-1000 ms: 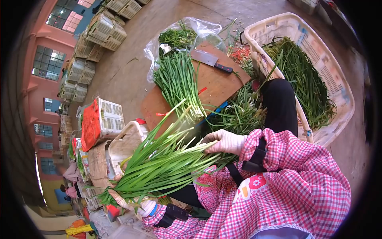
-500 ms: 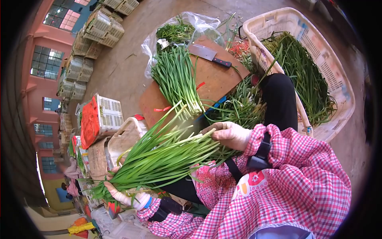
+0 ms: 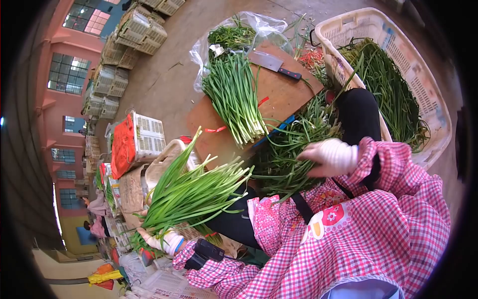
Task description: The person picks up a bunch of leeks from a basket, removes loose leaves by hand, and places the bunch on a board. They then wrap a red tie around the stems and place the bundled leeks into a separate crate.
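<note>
My left hand (image 3: 158, 238), wrapped at the wrist, is closed around the leafy end of a bunch of garlic chives (image 3: 191, 192). Their pale cut ends fan out toward the right. My right hand (image 3: 331, 157), slightly blurred, is over a heap of loose green leaves (image 3: 301, 144) near my knee; its fingers are apart and I see nothing in them. A second, neater bunch of chives (image 3: 234, 94) lies on a brown board (image 3: 209, 119). A cleaver (image 3: 276, 65) with a black handle rests beside it on the same board.
At the right stands a large pale plastic crate (image 3: 428, 74) with long green leaves inside. Behind the board lies a clear plastic bag (image 3: 266, 25) with more greens. A white crate (image 3: 149, 137) with red cloth is at the left, and stacked crates (image 3: 137, 35) line the wall.
My right hand has left the stem ends of the held bunch and moved right, above the loose leaves. My left hand keeps hold of the chives. The view has shifted slightly.
</note>
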Demonstrator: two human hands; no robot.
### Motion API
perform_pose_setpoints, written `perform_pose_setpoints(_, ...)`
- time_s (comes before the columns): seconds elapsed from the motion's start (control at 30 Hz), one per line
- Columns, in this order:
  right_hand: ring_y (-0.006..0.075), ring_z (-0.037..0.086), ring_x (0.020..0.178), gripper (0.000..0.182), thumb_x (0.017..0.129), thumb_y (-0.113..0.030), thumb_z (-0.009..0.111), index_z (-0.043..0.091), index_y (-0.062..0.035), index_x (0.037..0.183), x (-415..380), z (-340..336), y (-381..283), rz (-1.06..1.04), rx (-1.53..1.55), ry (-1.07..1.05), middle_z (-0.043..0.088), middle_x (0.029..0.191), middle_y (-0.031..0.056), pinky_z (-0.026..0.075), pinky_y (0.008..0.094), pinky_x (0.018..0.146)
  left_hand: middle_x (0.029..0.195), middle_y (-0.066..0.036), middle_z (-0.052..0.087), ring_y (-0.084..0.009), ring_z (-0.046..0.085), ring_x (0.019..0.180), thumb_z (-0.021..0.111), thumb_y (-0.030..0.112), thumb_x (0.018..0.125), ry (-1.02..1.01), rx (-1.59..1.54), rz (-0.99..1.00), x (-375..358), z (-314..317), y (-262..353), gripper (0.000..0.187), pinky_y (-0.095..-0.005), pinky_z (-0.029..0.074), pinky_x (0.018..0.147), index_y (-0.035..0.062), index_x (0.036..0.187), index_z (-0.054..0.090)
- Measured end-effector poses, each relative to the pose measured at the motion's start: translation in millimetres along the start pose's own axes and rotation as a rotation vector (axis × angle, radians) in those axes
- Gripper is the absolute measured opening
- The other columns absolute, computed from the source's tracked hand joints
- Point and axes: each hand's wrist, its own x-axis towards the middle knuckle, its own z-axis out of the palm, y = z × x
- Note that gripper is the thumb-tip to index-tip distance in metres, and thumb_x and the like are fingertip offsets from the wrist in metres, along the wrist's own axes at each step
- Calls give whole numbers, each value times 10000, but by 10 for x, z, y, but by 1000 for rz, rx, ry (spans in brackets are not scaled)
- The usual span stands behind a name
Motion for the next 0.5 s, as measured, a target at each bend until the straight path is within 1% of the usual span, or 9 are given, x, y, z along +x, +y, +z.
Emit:
perform_pose_setpoints(0.07, 329, 622, 946, 496, 813, -334, 630, 537, -76, 1226, 147, 146, -316, 43, 455, -114, 639, 1057, 172, 489, 394, 844, 1074, -167, 624, -326, 560, 1018, 573, 190, 855, 12, 23, 30, 3, -15, -18, 340, -525, 431, 936, 21, 1149, 597)
perform_pose_setpoints(0.1, 278, 648, 863, 502, 830, -339, 624, 526, -64, 1239, 267, 398, -354, -34, 586, -57, 651, 1031, 149, 502, 370, 808, 1078, -165, 625, -323, 563, 1017, 572, 202, 855, -2, 20, 18, -20, -28, -22, 348, -525, 428, 940, 30, 1157, 598)
perform_pose_setpoints(0.13, 205, 653, 774, 502, 846, -342, 622, 524, -47, 1240, 402, 545, -468, 21, 798, -125, 653, 1003, 132, 527, 328, 713, 1081, -163, 627, -320, 565, 1016, 570, 215, 855, -16, 15, 5, -27, -44, -19, 357, -525, 424, 945, 40, 1164, 600)
perform_pose_setpoints(0.17, 173, 644, 768, 517, 865, -280, 617, 475, -34, 1296, 467, 454, -710, 236, 1019, -302, 647, 1005, 102, 538, 301, 671, 1080, -158, 629, -317, 566, 1020, 571, 224, 851, 9, 35, 7, -9, -57, -7, 347, -529, 416, 955, 46, 1146, 615)
perform_pose_setpoints(0.2, 130, 630, 662, 471, 884, -301, 600, 509, -24, 1253, 572, 584, -761, 217, 1127, -314, 655, 917, 87, 520, 259, 545, 1080, -158, 629, -317, 566, 1020, 571, 224, 851, 5, 34, 6, -17, -70, 2, 347, -529, 416, 955, 46, 1146, 615)
perform_pose_setpoints(0.33, 124, 605, 528, 296, 908, -306, 576, 608, -25, 997, 782, 881, -913, 267, 1423, -311, 654, 719, 60, 493, 257, 467, 1086, -144, 630, -306, 570, 1019, 583, 230, 841, -59, 44, -93, -159, -55, -64, 365, -526, 420, 946, 38, 1151, 600)
perform_pose_setpoints(0.4, 127, 600, 529, 272, 924, -265, 552, 584, -17, 814, 669, 865, -898, 56, 1432, -357, 623, 665, 65, 477, 255, 462, 1086, -133, 624, -292, 565, 1017, 584, 241, 846, -66, 74, -116, -114, -129, -27, 371, -497, 422, 945, 27, 1150, 582)
perform_pose_setpoints(0.43, 127, 585, 532, 271, 924, -256, 555, 579, -11, 811, 563, 780, -854, -114, 1408, -392, 602, 645, 58, 468, 256, 473, 1086, -133, 624, -292, 565, 1017, 584, 241, 846, -64, 73, -115, -42, -225, 13, 371, -497, 422, 945, 27, 1150, 582)
perform_pose_setpoints(0.5, 123, 553, 540, 274, 922, -247, 568, 573, -2, 800, 349, 612, -691, -319, 1356, -475, 564, 618, 45, 451, 260, 496, 1082, -126, 612, -278, 557, 1018, 563, 280, 871, -450, 23, -369, 102, -433, 103, 359, -462, 421, 944, 25, 1124, 575)
